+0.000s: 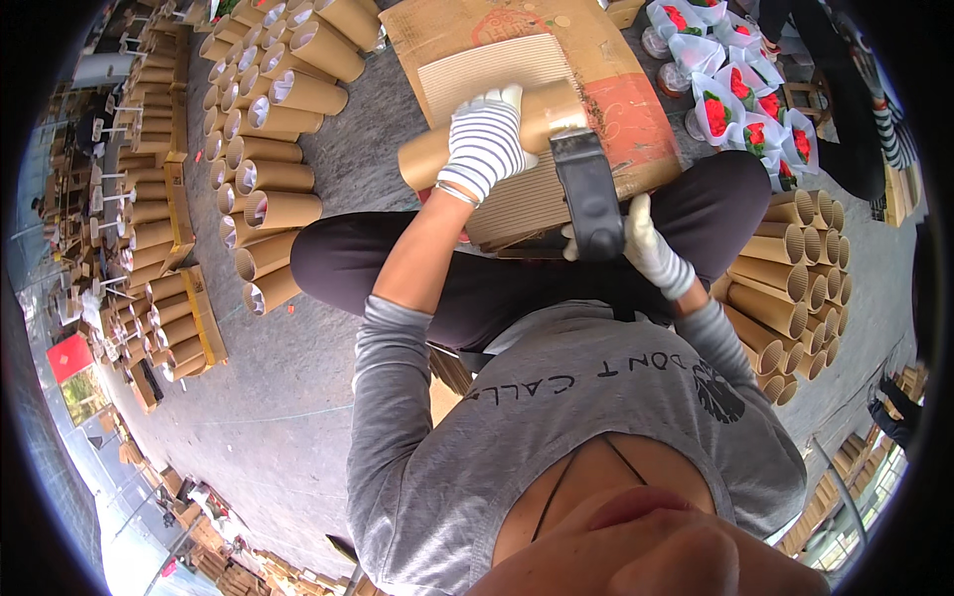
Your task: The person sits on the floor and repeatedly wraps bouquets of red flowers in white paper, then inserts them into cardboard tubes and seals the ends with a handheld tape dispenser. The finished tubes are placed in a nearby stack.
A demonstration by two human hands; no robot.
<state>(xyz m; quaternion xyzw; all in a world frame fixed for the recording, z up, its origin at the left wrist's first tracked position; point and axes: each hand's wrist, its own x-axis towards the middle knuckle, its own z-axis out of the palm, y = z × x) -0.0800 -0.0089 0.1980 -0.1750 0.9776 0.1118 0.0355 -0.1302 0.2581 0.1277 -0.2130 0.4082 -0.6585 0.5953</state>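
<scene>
A kraft cardboard tube lies on its side across a corrugated cardboard sheet. My left hand, in a striped glove, is wrapped over the middle of the tube and presses it down. In a white glove, my right hand grips the lower end of a black tape dispenser. The dispenser's top end is against the right end of the tube, where a glossy patch that looks like clear tape shows. Part of my right hand's fingers is hidden behind the dispenser.
Under the sheet is a large cardboard box. Paper-lined tubes stand in rows at left, beyond them boxed tubes. Stacked tubes lie at right, below wrapped red flowers. A person's striped sleeve shows far right.
</scene>
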